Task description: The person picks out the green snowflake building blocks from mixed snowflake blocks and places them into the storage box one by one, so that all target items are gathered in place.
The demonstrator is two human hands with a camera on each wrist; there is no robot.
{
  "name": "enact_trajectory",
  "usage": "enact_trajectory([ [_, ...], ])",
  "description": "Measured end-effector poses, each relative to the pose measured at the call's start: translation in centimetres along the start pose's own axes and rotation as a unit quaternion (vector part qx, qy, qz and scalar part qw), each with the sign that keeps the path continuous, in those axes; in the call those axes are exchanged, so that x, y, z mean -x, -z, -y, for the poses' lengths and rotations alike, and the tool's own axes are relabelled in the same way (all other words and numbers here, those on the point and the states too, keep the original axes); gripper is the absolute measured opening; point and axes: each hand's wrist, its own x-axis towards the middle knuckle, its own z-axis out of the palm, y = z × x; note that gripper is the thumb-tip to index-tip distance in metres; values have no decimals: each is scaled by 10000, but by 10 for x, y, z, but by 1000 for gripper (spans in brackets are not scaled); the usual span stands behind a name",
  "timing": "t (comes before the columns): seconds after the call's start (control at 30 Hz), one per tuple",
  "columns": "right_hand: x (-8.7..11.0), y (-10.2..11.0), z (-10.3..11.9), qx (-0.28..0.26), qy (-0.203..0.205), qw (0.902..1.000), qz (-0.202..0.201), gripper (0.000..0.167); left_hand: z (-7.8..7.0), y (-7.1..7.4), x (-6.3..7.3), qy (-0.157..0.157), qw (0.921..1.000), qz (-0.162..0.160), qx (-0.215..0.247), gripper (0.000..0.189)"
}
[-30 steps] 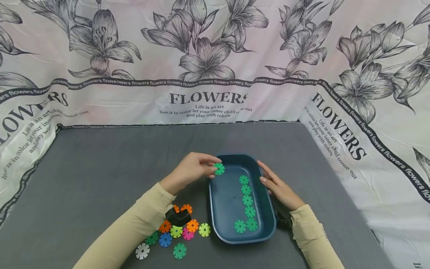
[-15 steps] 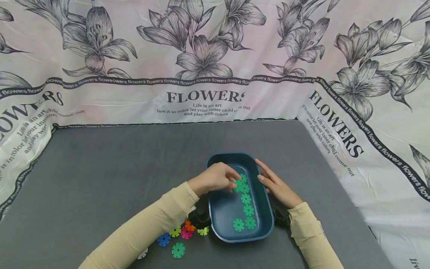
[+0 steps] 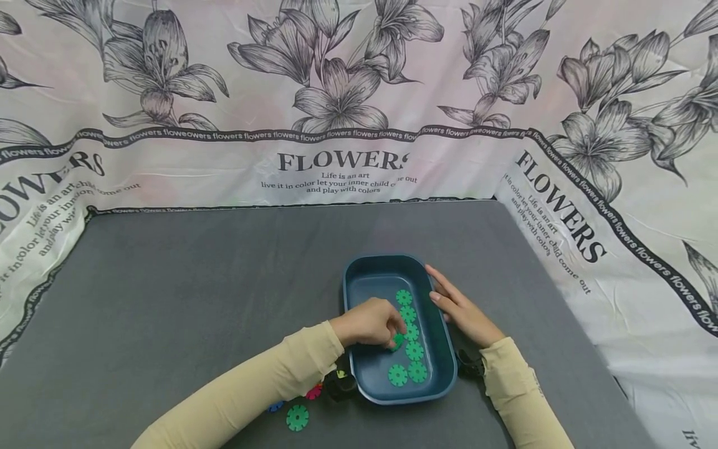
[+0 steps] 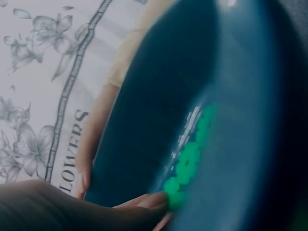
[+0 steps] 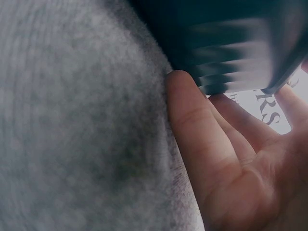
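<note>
My left hand (image 3: 371, 321) reaches over the left wall of a blue rectangular tray (image 3: 373, 374) and pinches a green notched disc (image 3: 397, 342) between thumb and fingers. The held disc is partly hidden by the fingers. Beside it, several green notched discs (image 3: 414, 351) lie in a line along the tray's right half, with one more disc (image 3: 397, 375) at the near end, left of the line. My right hand (image 3: 468, 315) rests against the tray's right side with fingers extended; in the right wrist view, fingertips (image 5: 180, 79) touch the outer wall.
Left of the tray, a green disc (image 3: 298, 418) lies on the grey tabletop (image 3: 213, 280). Pink (image 3: 314, 391) and blue (image 3: 275, 406) discs show partly from under the left sleeve. A flower-printed cloth (image 3: 342, 93) stands behind the table.
My left hand has carried the green disc from the tray's far left rim into the tray, then nearer along the row. The right hand stays at the tray's side.
</note>
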Motion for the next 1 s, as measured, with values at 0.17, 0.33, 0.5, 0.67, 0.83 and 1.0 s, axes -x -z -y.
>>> enact_trajectory([
  [0.17, 0, -2, -1, -36, 13, 10000, 53, 54, 1, -4, 0, -108, 9985, 198, -496, 25],
  [0.33, 0, -1, 1, -4, 79, 10000, 45, 54, -2, -9, 3, -516, 9933, -75, -1029, 26],
  [0.5, 1, 0, 1, 4, 92, 9999, 61, 54, -11, -15, 9, -671, 9862, -314, -1482, 25],
  [0.67, 1, 0, 0, -48, 79, 9999, 76, 53, -15, -21, 13, -589, 9844, -448, -1598, 17],
  [0.83, 1, 0, -1, -56, 77, 9999, 102, 53, -16, -20, 17, -501, 9854, -477, -1555, 19],
  [1.0, 0, 0, 0, -81, 52, 9999, 50, 53, -14, -4, 29, -656, 9866, -725, -1307, 28],
])
